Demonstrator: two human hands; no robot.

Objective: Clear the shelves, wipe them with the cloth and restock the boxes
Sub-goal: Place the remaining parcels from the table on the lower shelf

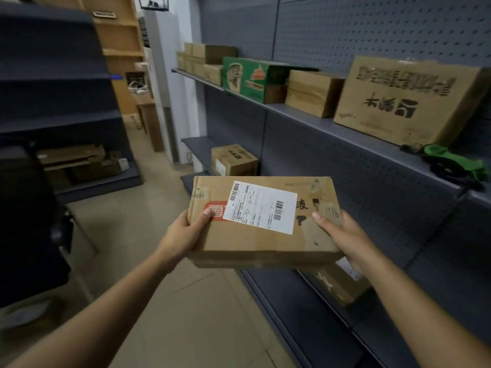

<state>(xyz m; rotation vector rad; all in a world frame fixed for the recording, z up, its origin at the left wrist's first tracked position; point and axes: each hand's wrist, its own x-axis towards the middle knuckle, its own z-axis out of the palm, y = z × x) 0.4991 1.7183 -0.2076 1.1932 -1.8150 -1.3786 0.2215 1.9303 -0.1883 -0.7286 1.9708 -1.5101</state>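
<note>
A white shipping label (260,207) is lying on top of the near cardboard box (265,243), showing two barcodes, but its print is too small to read. Left of it a red patch (215,211) is showing what looks like 雪, and to its right are black characters, perhaps 波. The big box (406,102) on the far right shelf is carrying upside-down characters that are too blurred to read.

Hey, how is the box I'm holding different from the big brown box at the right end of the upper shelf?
The held box is gripped in the air by the left hand and right hand; the shelf box sits on the upper shelf. The held box carries a white barcode label; the shelf box shows large black print, upside down. The held box looks flatter than the shelf box. Both are brown cardboard.
</note>
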